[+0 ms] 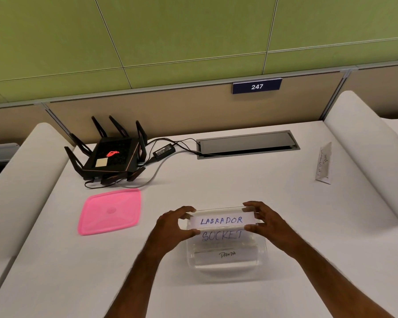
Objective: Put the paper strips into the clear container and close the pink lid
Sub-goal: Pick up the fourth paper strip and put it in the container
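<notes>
A clear container (225, 265) stands on the white desk in front of me. Inside it lie paper strips reading SOCKET (222, 235) and PANDA (227, 254). A strip marked LABRADOR (221, 221) is held over the container's far edge. My left hand (176, 222) pinches its left end and my right hand (263, 220) pinches its right end. The pink lid (110, 211) lies flat on the desk, left of the container and apart from it. One more written strip (324, 162) lies far right on the desk.
A black router (110, 154) with antennas, its power brick (164, 151) and cables sit at the back left. A grey cable hatch (247, 144) is set into the desk behind the container. White dividers flank both sides.
</notes>
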Tool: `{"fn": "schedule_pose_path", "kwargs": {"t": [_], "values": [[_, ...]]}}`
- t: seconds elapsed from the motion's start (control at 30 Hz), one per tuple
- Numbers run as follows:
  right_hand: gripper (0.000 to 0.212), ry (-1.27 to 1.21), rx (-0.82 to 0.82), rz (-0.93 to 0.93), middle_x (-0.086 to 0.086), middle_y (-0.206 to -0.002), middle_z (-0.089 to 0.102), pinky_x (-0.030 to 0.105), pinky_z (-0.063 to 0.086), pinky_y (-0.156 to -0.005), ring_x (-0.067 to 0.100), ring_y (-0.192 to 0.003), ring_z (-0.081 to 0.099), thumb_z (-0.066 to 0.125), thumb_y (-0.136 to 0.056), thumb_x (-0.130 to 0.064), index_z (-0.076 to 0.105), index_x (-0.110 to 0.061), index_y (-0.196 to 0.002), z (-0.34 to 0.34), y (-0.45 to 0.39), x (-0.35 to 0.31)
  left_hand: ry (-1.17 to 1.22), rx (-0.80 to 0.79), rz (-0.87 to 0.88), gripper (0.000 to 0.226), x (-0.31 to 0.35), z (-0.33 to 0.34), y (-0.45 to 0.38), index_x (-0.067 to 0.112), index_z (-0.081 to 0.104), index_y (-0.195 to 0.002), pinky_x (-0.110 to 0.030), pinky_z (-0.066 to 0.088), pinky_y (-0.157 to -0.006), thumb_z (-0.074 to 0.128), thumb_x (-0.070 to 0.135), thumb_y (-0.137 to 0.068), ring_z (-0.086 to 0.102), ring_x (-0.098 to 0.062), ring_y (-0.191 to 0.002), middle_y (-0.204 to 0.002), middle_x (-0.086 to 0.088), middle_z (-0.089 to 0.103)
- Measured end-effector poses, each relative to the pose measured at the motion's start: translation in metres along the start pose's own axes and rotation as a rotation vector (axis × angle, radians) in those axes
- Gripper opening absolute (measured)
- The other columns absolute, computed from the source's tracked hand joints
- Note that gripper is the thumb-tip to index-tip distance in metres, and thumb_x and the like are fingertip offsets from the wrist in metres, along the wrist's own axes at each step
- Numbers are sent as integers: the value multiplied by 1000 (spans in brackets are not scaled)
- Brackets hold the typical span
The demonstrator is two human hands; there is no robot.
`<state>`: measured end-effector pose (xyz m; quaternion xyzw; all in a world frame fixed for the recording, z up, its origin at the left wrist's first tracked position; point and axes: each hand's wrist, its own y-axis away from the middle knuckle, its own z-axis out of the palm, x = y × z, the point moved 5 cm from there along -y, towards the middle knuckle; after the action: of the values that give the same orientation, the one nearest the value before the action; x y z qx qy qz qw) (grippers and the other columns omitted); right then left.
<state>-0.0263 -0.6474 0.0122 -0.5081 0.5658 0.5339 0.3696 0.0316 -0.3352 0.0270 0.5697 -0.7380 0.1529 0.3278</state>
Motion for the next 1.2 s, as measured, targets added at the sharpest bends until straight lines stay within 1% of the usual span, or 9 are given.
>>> {"fn": "schedule_pose_path", "kwargs": {"t": [0.3,0.37,0.5,0.63,0.77,0.9,1.0,1.1,1.2], "values": [[60,70,10,1,-12,-127,66,39,56,-96,11,-122,58,86,-80,-16,58,-37,-129,-1,0,1,-1,-18,-15,67,0,3,2,53,53,-120,-35,53,-90,84,60,-61,57,0,-107,-101,32,63],[58,73,13,-4,-12,-127,67,39,55,-91,10,-124,58,86,-79,-13,59,-33,-127,-2,0,2,-12,-27,-6,67,1,5,2,49,53,-120,-31,53,-89,84,60,-62,56,0,-106,-101,34,62],[52,197,-5,-78,-19,-129,63,28,52,-78,4,-127,56,86,-80,-19,57,-31,-121,-2,1,0,-80,-26,33,67,4,7,2,45,51,-116,-25,47,-85,81,66,-60,53,1,-101,-98,34,60],[51,339,-13,-79,-23,-125,62,27,46,-83,3,-122,56,85,-78,-29,54,-37,-117,-4,-2,3,-147,-7,63,64,7,13,0,40,50,-107,-29,40,-85,85,61,-58,50,-1,-95,-97,30,58],[52,518,-20,-51,-26,-112,65,31,43,-97,1,-106,61,87,-70,-31,51,-38,-108,-4,-9,11,-150,-14,0,63,6,21,-3,38,53,-102,-30,41,-85,91,52,-54,51,-10,-95,-97,24,52],[54,688,-4,-114,-37,-108,57,18,23,-97,-21,-111,41,87,-71,-32,50,-39,-109,-3,-10,16,-282,-39,79,60,12,29,-6,33,56,-99,-33,27,-80,91,53,-53,44,-6,-91,-92,28,51],[55,772,1,-195,-37,-108,54,19,25,-92,-30,-114,23,86,-71,-31,48,-42,-109,0,-11,17,-365,-51,88,60,12,36,-8,30,54,-92,-34,20,-74,91,53,-51,41,-8,-89,-88,26,49],[51,813,-7,-213,-29,-106,57,19,17,-94,-23,-112,27,84,-74,-30,47,-42,-106,1,-16,22,-430,-64,95,59,11,43,-11,28,57,-92,-35,16,-71,90,54,-51,46,-12,-91,-89,22,54],[40,865,0,-223,-28,-108,57,22,21,-95,-2,-94,27,82,-78,-30,54,-38,-106,0,-20,28,-446,-83,80,54,11,46,-15,29,60,-90,-35,15,-71,90,53,-52,47,-13,-94,-89,18,57]]}}
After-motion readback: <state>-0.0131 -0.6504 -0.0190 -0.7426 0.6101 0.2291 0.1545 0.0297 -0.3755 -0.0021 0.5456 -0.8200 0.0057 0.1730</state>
